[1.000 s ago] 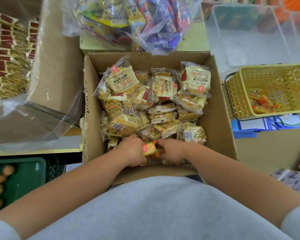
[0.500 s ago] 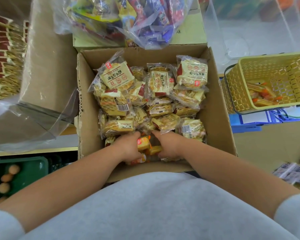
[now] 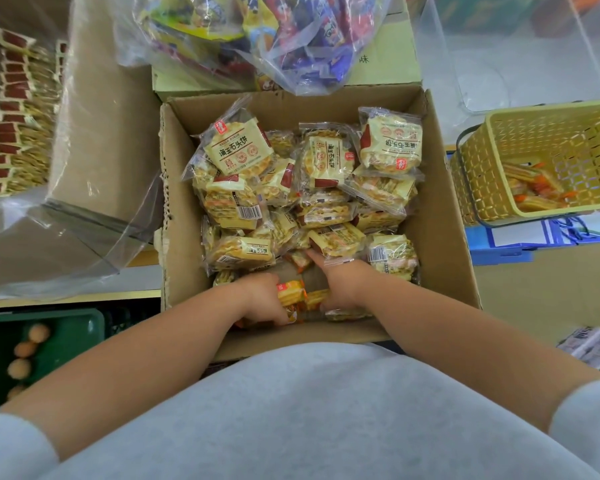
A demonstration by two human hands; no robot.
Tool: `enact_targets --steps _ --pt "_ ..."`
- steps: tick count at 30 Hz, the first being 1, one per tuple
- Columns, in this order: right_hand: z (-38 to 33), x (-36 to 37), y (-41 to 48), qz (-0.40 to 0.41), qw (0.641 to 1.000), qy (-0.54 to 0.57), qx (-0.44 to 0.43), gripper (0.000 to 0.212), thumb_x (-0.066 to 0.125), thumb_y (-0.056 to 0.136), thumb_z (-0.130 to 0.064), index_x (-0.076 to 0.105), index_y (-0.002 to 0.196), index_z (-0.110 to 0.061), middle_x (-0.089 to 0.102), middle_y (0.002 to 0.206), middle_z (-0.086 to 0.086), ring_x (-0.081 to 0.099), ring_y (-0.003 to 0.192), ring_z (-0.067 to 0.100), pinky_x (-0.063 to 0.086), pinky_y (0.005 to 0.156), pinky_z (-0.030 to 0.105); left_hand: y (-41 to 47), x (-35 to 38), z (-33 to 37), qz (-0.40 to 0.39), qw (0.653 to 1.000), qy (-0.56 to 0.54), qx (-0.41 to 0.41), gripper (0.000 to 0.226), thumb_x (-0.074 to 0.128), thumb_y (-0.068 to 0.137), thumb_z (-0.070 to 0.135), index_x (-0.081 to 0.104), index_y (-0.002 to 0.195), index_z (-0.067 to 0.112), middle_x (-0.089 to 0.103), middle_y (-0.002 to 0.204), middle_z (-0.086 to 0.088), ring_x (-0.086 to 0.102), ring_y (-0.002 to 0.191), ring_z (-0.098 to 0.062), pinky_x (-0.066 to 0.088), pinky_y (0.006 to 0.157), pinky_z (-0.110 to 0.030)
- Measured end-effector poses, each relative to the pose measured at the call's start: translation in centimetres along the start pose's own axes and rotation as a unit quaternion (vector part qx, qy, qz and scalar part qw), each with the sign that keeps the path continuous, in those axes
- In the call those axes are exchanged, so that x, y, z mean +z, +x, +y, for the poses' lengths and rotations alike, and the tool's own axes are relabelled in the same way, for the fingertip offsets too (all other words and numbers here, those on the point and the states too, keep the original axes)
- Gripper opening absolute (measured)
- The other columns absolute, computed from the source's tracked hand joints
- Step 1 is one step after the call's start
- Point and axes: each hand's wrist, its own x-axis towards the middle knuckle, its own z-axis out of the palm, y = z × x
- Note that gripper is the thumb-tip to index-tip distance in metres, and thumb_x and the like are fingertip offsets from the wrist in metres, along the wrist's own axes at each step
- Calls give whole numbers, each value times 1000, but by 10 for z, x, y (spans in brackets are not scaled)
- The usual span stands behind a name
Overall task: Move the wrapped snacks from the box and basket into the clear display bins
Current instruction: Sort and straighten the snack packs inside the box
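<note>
At the lower centre of the frame, inside the box (image 3: 440, 237), our left hand (image 3: 265, 301) clutches orange snack packs (image 3: 291, 293), and since we cannot tell whether our right hand (image 3: 343, 284) grips anything, we should cup the strays before lifting.

Shop; snack-filled box (image 3: 440, 244), shopping basket (image 3: 482, 181)

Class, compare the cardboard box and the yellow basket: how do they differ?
The cardboard box has solid brown walls; the yellow basket is open lattice. The box is crowded with wrapped snacks; the basket holds few. Both are open-topped.
</note>
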Motion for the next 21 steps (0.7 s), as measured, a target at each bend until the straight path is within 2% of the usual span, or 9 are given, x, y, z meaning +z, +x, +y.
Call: enact_targets --steps 2,3,4,6,9,12,14,18,21 --pt "-5 -4 0 -2 999 -37 -1 96 74 86 -41 17 160 -18 57 141 15 63 112 31 51 79 33 -1 -2 0 -6 1000 -9 1 57 79 74 38 54 123 22 58 104 1 61 93 -18 61 80 -36" --pt "-7 -5 0 0 998 -59 -4 80 73 88 -39 33 153 -14 62 133 13 64 107 29 54 80 35 -1 -3 0 -7 1000 -14 1 55 79 73 39 55 120 22 59 104 1 62 93 -18 61 80 -35" --pt "-10 -5 -1 -2 997 -72 -6 69 72 89 -38 43 146 -13 64 127 11 64 105 28 55 81 36 -1 -4 0 -9 1000 -19 0 52 79 73 40 57 116 22 60 103 0 62 93 -18 61 80 -35" --pt "-11 -6 -2 -8 997 -80 -3 58 72 89 -39 52 136 -14 65 122 10 64 105 28 54 81 36 -1 -4 0 -11 999 -33 -4 47 79 70 42 59 107 21 63 102 -2 64 91 -19 59 77 -35" --pt "-10 -9 -4 -17 996 -91 6 54 70 88 -44 55 132 -17 64 123 8 62 108 28 52 84 35 -1 -6 -1 -12 997 -71 -17 42 80 66 40 61 96 17 62 95 -3 61 81 -20 50 62 -33" --pt "-9 -9 -6 -16 994 -110 -4 56 66 88 -48 51 136 -22 62 130 7 61 113 29 53 89 38 -1 -6 -2 -24 996 -82 -23 38 82 67 36 60 91 16 58 89 -3 56 75 -19 45 59 -32" --pt "-9 -8 -6 -22 992 -125 1 56 62 90 -52 50 136 -25 60 132 6 60 115 29 52 89 39 -1 -6 -4 -42 995 -86 -19 40 82 68 36 62 96 15 62 95 -5 61 82 -22 50 65 -34" --pt "-11 -9 -7 -29 986 -167 8 51 58 92 -58 59 127 -21 65 123 4 61 108 27 51 85 40 -3 -8 -6 -46 997 -65 -1 52 86 70 38 61 111 18 63 106 -3 64 97 -23 59 85 -38" --pt "-12 -11 -11 -32 988 -154 -6 51 59 94 -52 56 132 -18 64 126 7 62 110 29 54 87 40 -5 -10 -6 -33 998 -50 7 67 90 68 40 58 123 18 60 107 0 61 97 -20 59 86 -38"
